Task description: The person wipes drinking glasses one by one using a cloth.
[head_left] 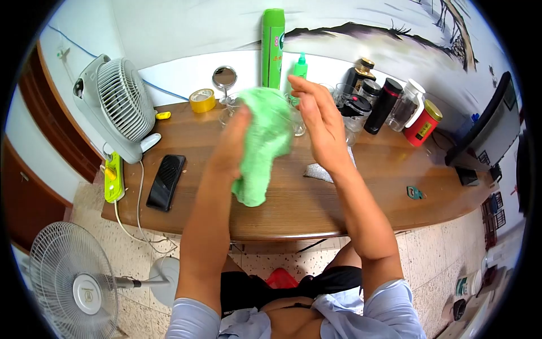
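Observation:
A light green cloth point(263, 135) hangs above the middle of the wooden desk. My left hand point(234, 141), somewhat smeared by motion, is closed on the cloth's left side. To the right of the cloth my right hand point(323, 121) is raised and open, its fingers stretched out and nothing visible in them. Behind the cloth stand clear glasses point(298, 121), partly hidden by it. A silvery grey piece of cloth or foil point(319, 172) lies on the desk under my right wrist.
On the wooden desk point(282, 217) stand a box fan point(121, 104), yellow tape point(202, 100), a small mirror point(224, 77), a tall green can point(273, 48), a black tumbler point(384, 106), a red tin point(422, 125) and a monitor point(488, 127). A phone point(166, 182) lies at the left.

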Action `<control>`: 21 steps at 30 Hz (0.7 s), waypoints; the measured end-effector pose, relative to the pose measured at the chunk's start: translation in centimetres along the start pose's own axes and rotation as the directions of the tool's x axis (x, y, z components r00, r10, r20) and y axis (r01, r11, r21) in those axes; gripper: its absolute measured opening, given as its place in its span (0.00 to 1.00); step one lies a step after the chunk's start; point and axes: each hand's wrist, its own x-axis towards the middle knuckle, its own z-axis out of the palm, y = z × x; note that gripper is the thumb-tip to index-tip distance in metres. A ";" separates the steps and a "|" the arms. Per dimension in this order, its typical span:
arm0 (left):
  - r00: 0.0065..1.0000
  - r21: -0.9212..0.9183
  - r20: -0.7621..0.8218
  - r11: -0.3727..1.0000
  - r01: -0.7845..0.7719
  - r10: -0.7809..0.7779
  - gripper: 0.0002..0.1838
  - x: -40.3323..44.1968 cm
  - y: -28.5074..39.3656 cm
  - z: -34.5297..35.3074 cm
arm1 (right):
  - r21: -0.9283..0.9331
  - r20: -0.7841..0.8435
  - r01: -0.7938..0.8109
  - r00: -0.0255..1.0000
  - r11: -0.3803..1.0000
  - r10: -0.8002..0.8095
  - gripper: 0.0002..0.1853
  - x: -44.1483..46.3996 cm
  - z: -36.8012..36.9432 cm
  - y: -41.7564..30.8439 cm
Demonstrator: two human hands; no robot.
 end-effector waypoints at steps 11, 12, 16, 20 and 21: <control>0.914 -0.115 -0.163 0.927 0.357 -0.372 0.33 -0.4 -6.4 4.5 | 0.058 0.085 0.001 0.996 0.998 -0.006 0.31 -6.7 -2.9 3.8; 0.928 -0.060 -0.192 0.948 0.313 -0.318 0.34 -0.6 -6.5 5.1 | 0.126 0.040 -0.090 0.996 0.988 0.085 0.29 -7.1 -2.5 3.9; 0.979 0.308 -0.192 0.943 0.125 -0.067 0.41 -1.7 -8.4 5.9 | 0.474 -0.003 -0.387 0.897 0.791 0.441 0.20 -8.4 -2.5 3.8; 0.991 0.501 -0.124 0.865 0.013 0.057 0.36 -2.7 -9.3 4.3 | 0.596 0.050 -0.396 0.886 0.698 0.460 0.20 -8.5 -3.1 3.2; 0.987 0.578 -0.143 0.815 0.027 0.069 0.35 -2.8 -9.2 3.7 | 0.553 0.037 -0.350 0.917 0.756 0.398 0.20 -8.5 -3.1 3.1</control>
